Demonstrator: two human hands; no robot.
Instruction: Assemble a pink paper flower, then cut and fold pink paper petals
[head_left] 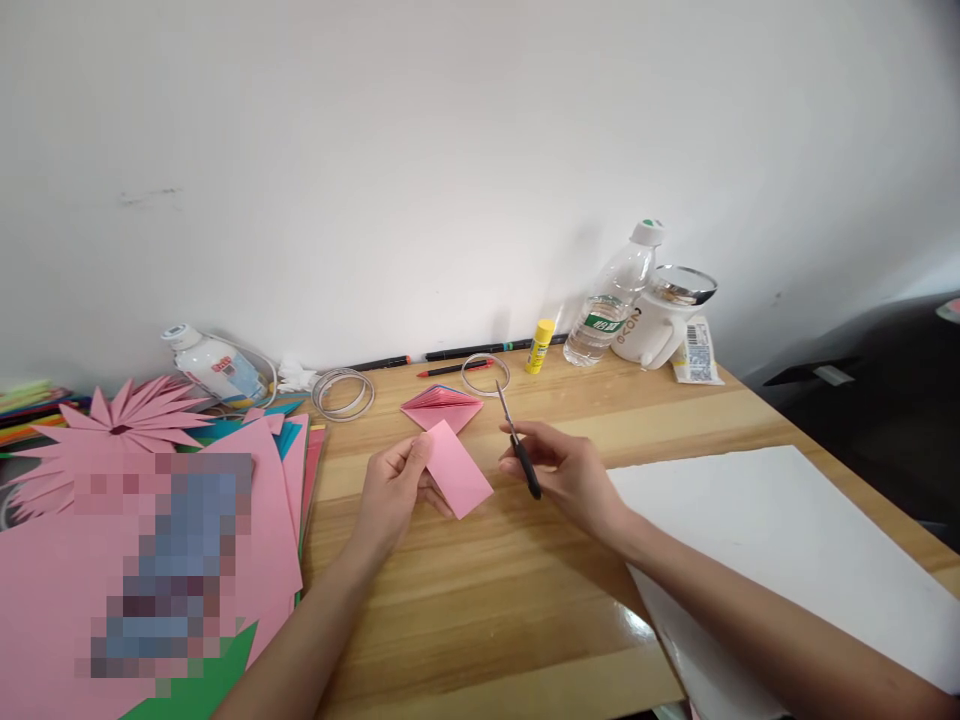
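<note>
1. Being held in the left hand [390, 485]: a small pink paper piece [461, 472]. It is pinched at its left edge, thumb laid on top, fingers partly seen beneath; the grip is closed on it.
2. The paper is held above the wooden table [450, 620], between the two hands, its far corner seen just in front of a folded paper stack [441, 410].
3. Black-handled scissors [526, 468] are gripped in the right hand [574, 475], fingers closed about the handles, tips pointed toward the wall. How far the blades are parted cannot be told. They are held apart from the paper, to its right.
4. Beyond the folded stack, a red pen [442, 371] is laid flat, its right end seen at a ring-shaped roll [507, 378].
5. Farther right, a yellow glue stick [539, 348] is stood upright, near a clear bottle [611, 295].
6. At the left, pink sheets [45, 590] are piled, with a spiked paper rosette [120, 430] seen at their far side. A blurred patch is noted over the pile.
7. Under the right forearm, a white sheet [780, 560] is spread.
</note>
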